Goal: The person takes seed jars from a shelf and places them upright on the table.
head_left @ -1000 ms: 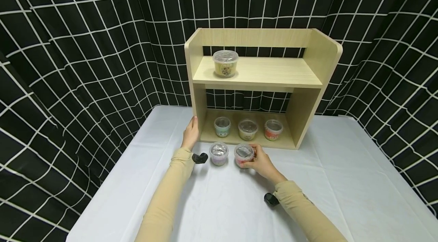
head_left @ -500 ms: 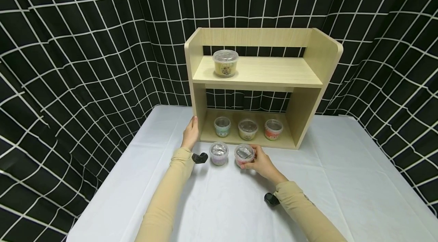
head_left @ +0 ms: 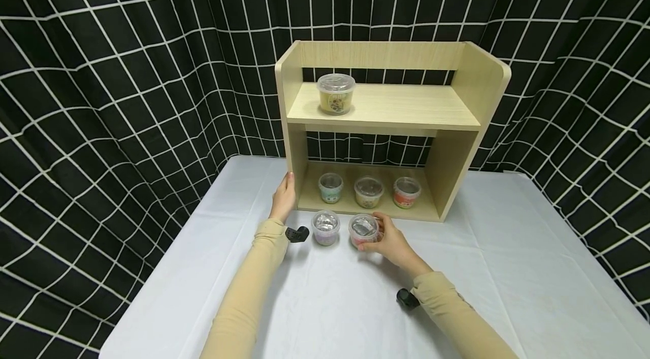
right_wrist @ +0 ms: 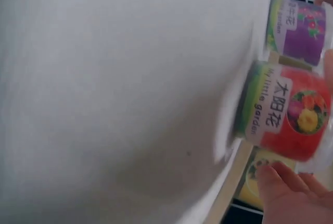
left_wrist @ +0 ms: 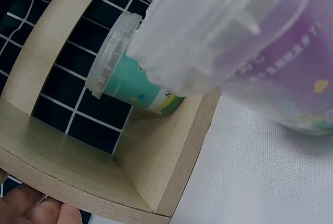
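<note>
The right hand pinches the red cup, the thumb at its front and the fingers bent round its right and rear. The cup lies to the left of the palm, upright, its clear lid above the thumb. It sits over the white table just in front of the shelf; whether its base touches the cloth I cannot tell. The right wrist view shows its label, with flowers and the words "My little garden".

Just left of the red cup, and apart from it, the purple cup stands upright on the cloth, between the two hands and touched by neither. The left hand rests against the outer side of the shelf's left panel, near the bottom, its fingers extended and pointing upward.

On the lower board three lidded cups stand in a row: the teal cup at left, the yellow cup in the middle, behind the red cup, and the orange cup at right. On the upper board a larger tub stands near the left end. Dark gridded cloth hangs all round.
</note>
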The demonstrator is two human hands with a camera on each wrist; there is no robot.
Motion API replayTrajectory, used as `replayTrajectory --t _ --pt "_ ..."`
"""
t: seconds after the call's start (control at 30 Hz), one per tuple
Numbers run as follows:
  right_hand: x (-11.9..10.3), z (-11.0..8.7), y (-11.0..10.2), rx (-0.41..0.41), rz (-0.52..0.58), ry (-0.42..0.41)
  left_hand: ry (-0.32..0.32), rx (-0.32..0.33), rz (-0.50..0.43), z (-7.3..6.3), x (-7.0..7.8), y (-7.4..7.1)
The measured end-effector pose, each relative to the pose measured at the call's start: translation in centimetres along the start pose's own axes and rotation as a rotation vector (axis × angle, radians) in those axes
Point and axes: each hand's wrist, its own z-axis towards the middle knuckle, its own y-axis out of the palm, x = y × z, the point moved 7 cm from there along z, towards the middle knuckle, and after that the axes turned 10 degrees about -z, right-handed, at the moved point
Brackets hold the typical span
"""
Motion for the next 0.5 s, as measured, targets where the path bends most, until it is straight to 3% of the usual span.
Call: replayTrajectory --t 0.27,0.5 --pt "-1.4 0.0 -1.6 -0.028 0.069 -0.142 -0.003 -0.007 0.005 -0.2 0.3 0.0" --pt "-3.4 0.5 -3.3 -0.031 0.087 -0.16 -0.019 -0.013 -0.013 -0.2 0.1 0.0"
